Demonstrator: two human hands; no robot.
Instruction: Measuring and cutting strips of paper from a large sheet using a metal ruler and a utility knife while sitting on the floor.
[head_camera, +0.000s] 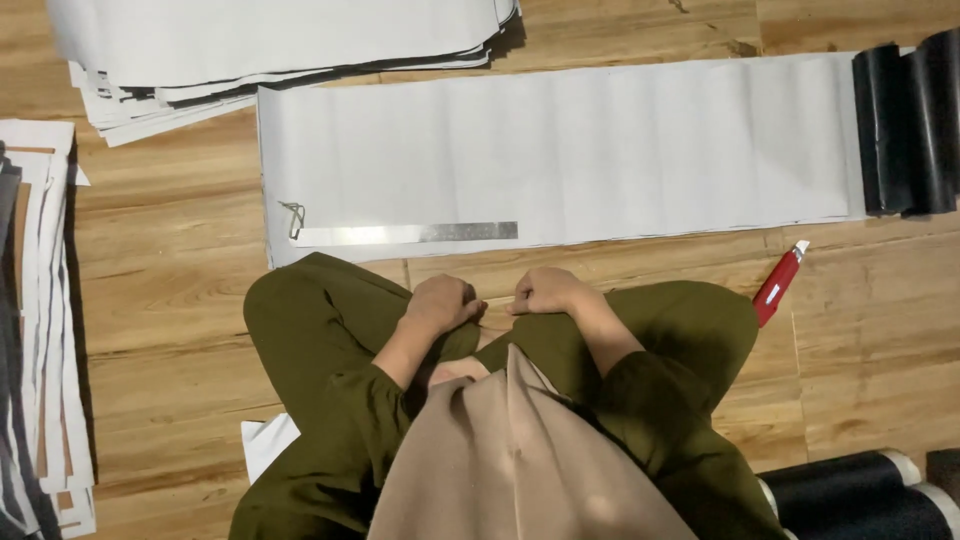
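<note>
Both hands, left hand (440, 303) and right hand (545, 291), rest fisted, empty; one steel ruler (405, 234); one red knife (780, 284).

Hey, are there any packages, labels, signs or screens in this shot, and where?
None in view: no package, label, sign or screen.
Nearest are blank goods: a long white sheet on the wooden floor, white sheet stacks top left, black rolls top right.
Both fists, left hand and right hand, rest on the knees.

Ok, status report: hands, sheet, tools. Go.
Left hand and right hand fisted at the knees, holding nothing visible. White sheet flat on floor, steel ruler on it. Red utility knife beside right knee, untouched.
</note>
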